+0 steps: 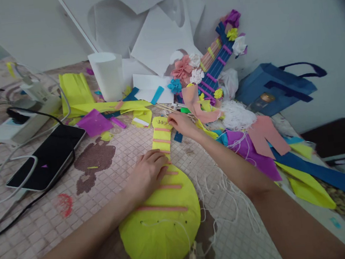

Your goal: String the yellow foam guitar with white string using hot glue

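My left hand (148, 170) rests, gripping nothing, on the yellow paper guitar (170, 197) flat on the table (44, 210), best pressed lightly against creasing, while my right hand (183, 125) pinches at the headstock (161, 121), holding what I cannot tell.

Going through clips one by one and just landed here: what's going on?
A person has both hands at a yellow guitar lying on the table. The left hand rests where neck meets body; the right hand is at the head's edge, its grip too small to make out. Pink strips cross the front. A blue guitar with paper flowers is farther back.
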The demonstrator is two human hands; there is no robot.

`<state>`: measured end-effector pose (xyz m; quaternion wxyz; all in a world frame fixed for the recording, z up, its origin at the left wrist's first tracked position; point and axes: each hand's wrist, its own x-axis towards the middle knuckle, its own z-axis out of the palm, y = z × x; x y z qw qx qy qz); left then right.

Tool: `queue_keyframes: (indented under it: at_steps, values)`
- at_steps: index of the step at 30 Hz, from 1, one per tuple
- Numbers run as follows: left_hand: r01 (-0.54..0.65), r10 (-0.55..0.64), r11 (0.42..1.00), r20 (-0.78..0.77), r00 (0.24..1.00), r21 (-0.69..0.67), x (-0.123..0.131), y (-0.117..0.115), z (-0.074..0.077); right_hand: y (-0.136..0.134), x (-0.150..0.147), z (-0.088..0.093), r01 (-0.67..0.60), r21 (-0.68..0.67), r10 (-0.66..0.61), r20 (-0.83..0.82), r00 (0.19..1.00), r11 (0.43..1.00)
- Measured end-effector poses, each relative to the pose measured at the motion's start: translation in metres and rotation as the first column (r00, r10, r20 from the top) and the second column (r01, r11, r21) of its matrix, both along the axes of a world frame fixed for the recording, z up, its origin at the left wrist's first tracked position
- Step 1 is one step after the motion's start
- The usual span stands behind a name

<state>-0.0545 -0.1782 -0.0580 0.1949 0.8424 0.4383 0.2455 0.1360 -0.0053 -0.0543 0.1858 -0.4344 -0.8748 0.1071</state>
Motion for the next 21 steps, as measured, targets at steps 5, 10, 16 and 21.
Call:
queue_keyframes:
  at_steps: [5,10,16,21]
  values:
    - [0.003,-0.003,1.0,0.019,1.0,0.0,-0.001,0.001,-0.002,-0.001,-0.01,0.006,-0.011,-0.004,0.011,0.08,0.997,1.0]
    - [0.008,-0.009,1.0,0.027,1.0,0.012,-0.001,0.001,-0.002,0.003,-0.012,0.005,-0.016,-0.021,0.017,0.082,0.996,1.0]
    - [0.004,-0.005,1.0,0.022,1.0,0.006,-0.002,0.0,0.0,0.006,0.006,-0.004,0.006,-0.039,-0.007,-0.035,0.999,0.999]
    - [0.002,-0.002,1.0,0.024,1.0,-0.004,-0.001,0.0,0.0,0.002,0.008,-0.008,0.022,0.008,-0.021,-0.088,0.996,1.0]
